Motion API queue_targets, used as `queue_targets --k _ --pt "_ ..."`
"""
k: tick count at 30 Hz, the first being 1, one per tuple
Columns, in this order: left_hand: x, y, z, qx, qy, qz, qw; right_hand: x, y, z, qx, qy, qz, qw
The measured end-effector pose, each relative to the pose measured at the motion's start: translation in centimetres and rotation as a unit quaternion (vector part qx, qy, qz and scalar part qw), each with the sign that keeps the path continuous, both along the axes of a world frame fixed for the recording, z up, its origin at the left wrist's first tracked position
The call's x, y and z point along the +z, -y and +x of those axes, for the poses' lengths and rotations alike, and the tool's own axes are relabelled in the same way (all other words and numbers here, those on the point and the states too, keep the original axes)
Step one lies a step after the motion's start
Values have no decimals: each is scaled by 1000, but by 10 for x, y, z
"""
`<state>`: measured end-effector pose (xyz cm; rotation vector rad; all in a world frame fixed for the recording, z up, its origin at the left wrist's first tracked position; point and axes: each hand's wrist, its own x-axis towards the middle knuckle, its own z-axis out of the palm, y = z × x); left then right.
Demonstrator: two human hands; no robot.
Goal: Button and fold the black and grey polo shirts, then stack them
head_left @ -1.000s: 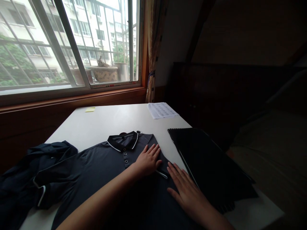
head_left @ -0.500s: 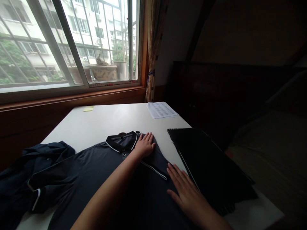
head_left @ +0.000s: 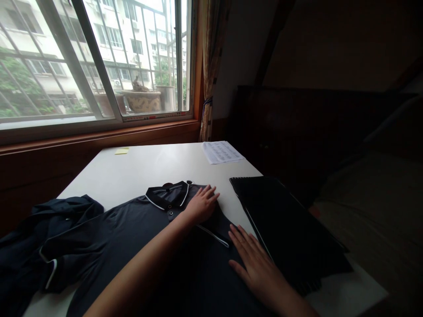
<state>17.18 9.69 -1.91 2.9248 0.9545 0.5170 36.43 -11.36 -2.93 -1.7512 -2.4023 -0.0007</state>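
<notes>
A dark navy polo shirt point(head_left: 132, 237) with white-trimmed collar lies front-up on the white table point(head_left: 145, 165). Its right sleeve is folded in over the body, the white cuff stripe showing between my hands. My left hand point(head_left: 200, 205) lies flat, fingers apart, on the shirt's right shoulder just beside the collar. My right hand point(head_left: 253, 259) presses flat on the folded edge nearer me, close to the shirt's right side. Neither hand grips anything.
A folded dark garment point(head_left: 287, 229) lies on the table at the right, touching my right hand's side. Another crumpled dark shirt point(head_left: 36, 242) is heaped at the left edge. A printed sheet point(head_left: 222, 152) and a yellow sticky note point(head_left: 121, 151) lie at the far side, under the window.
My left hand slid from the shirt's chest up and away to the shoulder by the collar, then shifted slightly right. My right hand stayed in place.
</notes>
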Motion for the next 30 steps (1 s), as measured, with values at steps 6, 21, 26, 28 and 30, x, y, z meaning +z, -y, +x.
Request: queue_targets --k 6,21,26,28,30 --pt "2 18 -12 -76 -17 -16 997 9 -1 0 -4 -17 4 1000" --pt "7 -15 -12 88 62 -67 992 55 -33 -27 66 -16 57 996" --pt "17 -19 -5 152 62 -118 979 51 -32 -25 59 -38 64 995" --pt "21 -19 -5 155 48 -152 975 48 -31 -22 50 -55 67 995" --pt "25 -19 -9 144 29 -188 971 46 -31 -19 42 -73 67 994"
